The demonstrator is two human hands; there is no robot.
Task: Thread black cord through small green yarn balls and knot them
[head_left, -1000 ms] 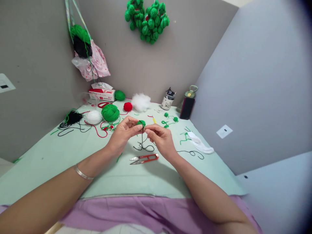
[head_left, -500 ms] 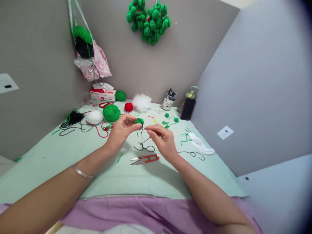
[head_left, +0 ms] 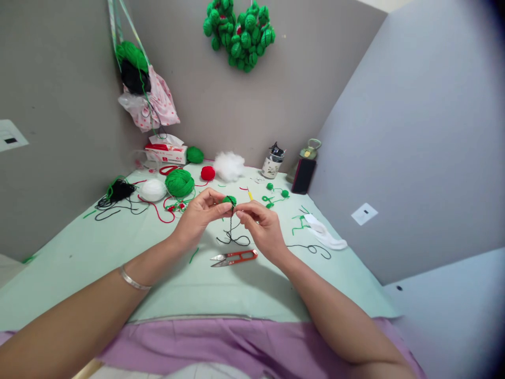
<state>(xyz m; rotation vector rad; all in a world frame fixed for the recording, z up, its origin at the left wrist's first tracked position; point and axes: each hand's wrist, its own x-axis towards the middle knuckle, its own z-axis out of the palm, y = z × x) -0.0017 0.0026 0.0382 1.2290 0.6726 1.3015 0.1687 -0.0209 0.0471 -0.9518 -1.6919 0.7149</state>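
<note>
My left hand [head_left: 201, 215] pinches a small green crocheted ball [head_left: 229, 200] between thumb and fingers, held above the pale green table mat [head_left: 118, 252]. My right hand [head_left: 262, 226] is closed in a pinch right beside the ball, on a black yarn strand [head_left: 231, 231] that hangs down and loops on the mat. A yellow-tipped stick [head_left: 250, 195] shows just behind my right fingers. Red thread snips [head_left: 234, 257] lie on the mat below both hands.
Behind the hands lie a green yarn ball [head_left: 179, 182], white yarn [head_left: 152, 189], red yarn [head_left: 207, 172], black yarn [head_left: 118, 190], stuffing [head_left: 229, 165], a tissue box [head_left: 165, 151], a jar [head_left: 272, 164] and a dark phone [head_left: 303, 176]. Green crocheted pieces [head_left: 239, 34] hang on the wall.
My hands drew slightly apart half a second ago, then came back together; the right fingers are again close against the green ball with the black strand.
</note>
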